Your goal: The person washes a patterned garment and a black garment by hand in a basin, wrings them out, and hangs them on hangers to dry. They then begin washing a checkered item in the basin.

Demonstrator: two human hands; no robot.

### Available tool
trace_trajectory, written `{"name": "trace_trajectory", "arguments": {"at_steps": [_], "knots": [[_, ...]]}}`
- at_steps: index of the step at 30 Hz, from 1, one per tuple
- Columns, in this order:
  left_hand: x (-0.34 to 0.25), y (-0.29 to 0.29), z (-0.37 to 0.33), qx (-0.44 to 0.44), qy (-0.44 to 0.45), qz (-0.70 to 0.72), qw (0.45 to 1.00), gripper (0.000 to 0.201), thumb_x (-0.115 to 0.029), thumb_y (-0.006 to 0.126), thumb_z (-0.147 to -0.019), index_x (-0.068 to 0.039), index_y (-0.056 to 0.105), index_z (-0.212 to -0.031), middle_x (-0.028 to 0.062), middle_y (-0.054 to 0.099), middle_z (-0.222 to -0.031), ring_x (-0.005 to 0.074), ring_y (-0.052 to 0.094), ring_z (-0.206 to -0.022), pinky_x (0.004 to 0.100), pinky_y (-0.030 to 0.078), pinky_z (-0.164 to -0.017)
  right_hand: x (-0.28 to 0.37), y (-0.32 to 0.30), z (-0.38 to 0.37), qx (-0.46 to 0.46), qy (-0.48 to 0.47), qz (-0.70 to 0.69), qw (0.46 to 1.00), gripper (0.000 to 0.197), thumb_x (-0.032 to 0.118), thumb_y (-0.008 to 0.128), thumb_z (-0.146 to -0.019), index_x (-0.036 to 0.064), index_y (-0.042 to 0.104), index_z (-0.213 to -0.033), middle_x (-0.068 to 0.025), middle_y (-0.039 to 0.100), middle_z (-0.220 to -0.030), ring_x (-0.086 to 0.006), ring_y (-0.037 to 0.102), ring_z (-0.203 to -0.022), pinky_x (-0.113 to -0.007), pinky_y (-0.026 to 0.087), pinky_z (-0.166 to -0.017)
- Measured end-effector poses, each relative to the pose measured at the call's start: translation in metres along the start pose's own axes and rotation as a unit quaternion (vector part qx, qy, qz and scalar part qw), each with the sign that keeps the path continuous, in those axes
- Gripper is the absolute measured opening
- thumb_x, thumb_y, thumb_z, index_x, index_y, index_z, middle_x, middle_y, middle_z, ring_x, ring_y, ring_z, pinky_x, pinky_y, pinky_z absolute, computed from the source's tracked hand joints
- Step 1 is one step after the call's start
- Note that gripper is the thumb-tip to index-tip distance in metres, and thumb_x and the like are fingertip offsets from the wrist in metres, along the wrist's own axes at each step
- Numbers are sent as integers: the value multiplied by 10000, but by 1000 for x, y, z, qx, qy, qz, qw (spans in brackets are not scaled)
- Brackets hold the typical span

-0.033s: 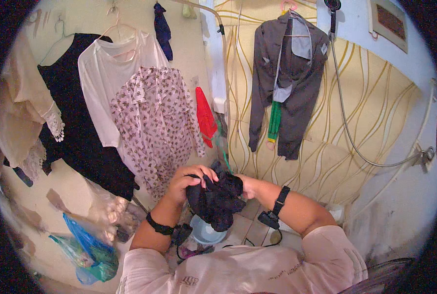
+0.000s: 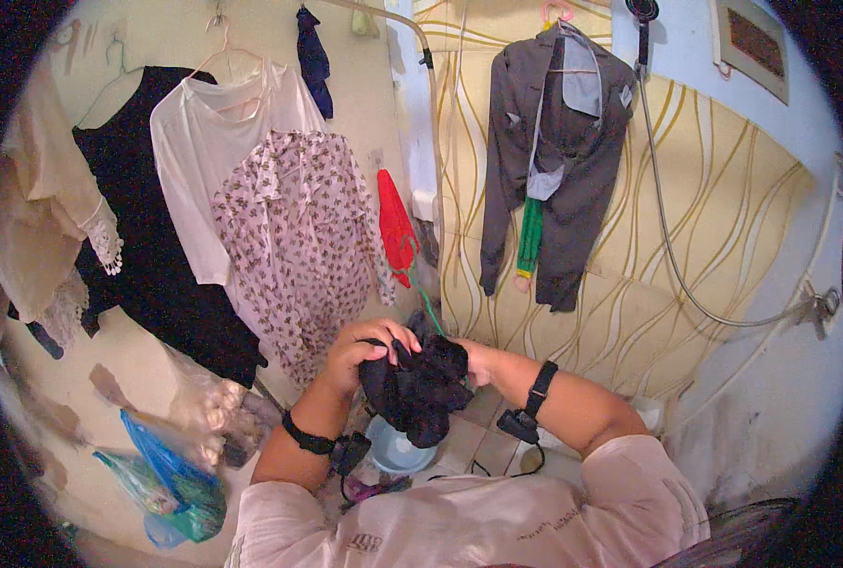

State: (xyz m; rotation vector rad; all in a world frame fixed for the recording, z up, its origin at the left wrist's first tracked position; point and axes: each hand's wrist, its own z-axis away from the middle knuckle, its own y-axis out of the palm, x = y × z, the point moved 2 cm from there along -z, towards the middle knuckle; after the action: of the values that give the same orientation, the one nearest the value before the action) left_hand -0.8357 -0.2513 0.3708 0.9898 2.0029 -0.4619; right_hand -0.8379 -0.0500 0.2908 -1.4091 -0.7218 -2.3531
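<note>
A crumpled black fabric bundle (image 2: 414, 399) is located at lower centre of the frame. Left hand (image 2: 374, 344): fingers curled over its upper left, gripping. Right hand (image 2: 478, 362): fingers concealed at the bundle's right edge; grip cannot be determined. Round pale-blue basin (image 2: 388, 454) below, partly obscured; garment type indistinct.

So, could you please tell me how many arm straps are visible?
2: left strap around the left forearm, right strap around the right forearm. The black cloth hides part of the right hand; no others show.
</note>
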Motion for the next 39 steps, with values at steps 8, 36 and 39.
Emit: {"name": "trace_trajectory", "arguments": {"at_steps": [8, 36, 39], "knots": [[18, 24, -11, 9, -34, -59, 998, 235, -174, 568, -702, 54, 614, -676, 197, 634, -849, 345, 620, -904, 421, 462, -878, -2, -26, 4, 7, 41, 56, 998, 314, 302, 494, -956, 129, 621, -1185, -55, 666, -1141, -202, 633, -989, -369, 505, -838], [112, -22, 73, 5, -14, -357, 934, 105, -54, 677, -848, -55, 616, -933, 148, 422, -1305, 312, 398, -1274, 417, 324, -1057, 185, -33, 112, -435, -456, 330, 703, 162, 113, 567, -786, -18, 586, -879, -66, 550, -781, -169, 523, -743, -311, 432, -707], [123, -19, 74, -40, 10, -332, 942, 115, -68, 675, -852, -48, 607, -941, 140, 446, -1255, 307, 438, -1207, 417, 343, -1037, 199, -20, 122, -413, -388, 327, 757, 229, 95, 544, -832, -11, 629, -1016, -8, 580, -858, -115, 509, -802, -284, 424, -753]]}}
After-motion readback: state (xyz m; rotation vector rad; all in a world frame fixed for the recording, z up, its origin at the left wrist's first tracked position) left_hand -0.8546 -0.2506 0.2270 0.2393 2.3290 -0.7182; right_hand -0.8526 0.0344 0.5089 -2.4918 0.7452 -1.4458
